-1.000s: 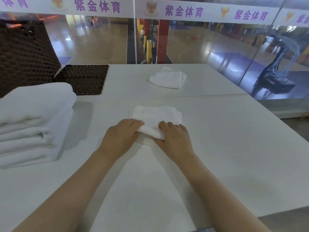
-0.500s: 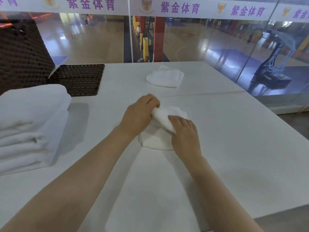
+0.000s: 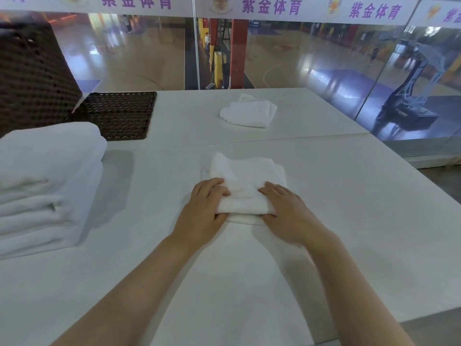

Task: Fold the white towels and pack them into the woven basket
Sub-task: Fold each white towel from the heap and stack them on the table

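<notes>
A small white towel (image 3: 245, 178) lies folded on the white table (image 3: 349, 208) in front of me. My left hand (image 3: 203, 211) grips its near left edge, fingers on top and thumb tucked under the upper fold. My right hand (image 3: 287, 213) grips the near right edge the same way. A second small white towel (image 3: 249, 112) lies folded farther back. The dark woven basket (image 3: 30, 73) stands at the far left, with its flat woven lid (image 3: 122, 116) lying beside it.
A tall stack of large folded white towels (image 3: 47, 183) sits at the left, close to the basket. Behind the table runs a glass wall (image 3: 311, 58). The table's right edge (image 3: 434, 193) drops off to the floor.
My left hand carried the towel's fold over and came back toward me. Both hands now hold the near edge of the thicker folded towel.
</notes>
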{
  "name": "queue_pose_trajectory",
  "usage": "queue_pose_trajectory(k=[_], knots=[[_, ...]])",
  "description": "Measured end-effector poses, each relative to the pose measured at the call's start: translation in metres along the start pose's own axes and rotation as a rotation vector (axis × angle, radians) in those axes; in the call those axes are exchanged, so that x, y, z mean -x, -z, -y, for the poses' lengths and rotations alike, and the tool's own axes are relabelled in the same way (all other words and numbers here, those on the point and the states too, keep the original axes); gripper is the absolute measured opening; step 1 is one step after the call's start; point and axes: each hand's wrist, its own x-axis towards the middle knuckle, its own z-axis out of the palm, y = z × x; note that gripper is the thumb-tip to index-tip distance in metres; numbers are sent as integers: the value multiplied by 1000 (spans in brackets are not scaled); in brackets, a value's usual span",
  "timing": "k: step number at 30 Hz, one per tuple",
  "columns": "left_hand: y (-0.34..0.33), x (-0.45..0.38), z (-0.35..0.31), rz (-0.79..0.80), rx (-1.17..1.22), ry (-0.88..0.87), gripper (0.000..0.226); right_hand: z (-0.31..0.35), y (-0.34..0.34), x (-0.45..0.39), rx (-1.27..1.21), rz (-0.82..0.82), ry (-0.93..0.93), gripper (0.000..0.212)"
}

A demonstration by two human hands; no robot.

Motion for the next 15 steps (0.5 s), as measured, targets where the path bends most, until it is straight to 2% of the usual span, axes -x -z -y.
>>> queue_pose_trajectory(k=[2, 3, 4, 6, 8, 12, 15], knots=[[-1, 1, -2, -29, -36, 14, 39, 0, 39, -6, -43, 320, -58, 55], [-1, 1, -3, -45, -56, -3, 40, 0, 58, -13, -84, 388, -72, 51], [-2, 2, -5, -54, -80, -36, 41, 0, 71, -25, -116, 367, -53, 42], [-3, 4, -6, -34, -133, -119, 46, 1, 78, -62, -143, 170, -6, 24], [-5, 4, -6, 8, -174, -173, 50, 8, 64, -98, -227, 71, 14, 32], [-6, 7, -6, 1, -170, -188, 52, 31, 34, -137, -485, 224, 62, 66], [-5, 7, -8, -22, -199, -230, 49, 41, 27, -156, -551, 357, 68, 62]])
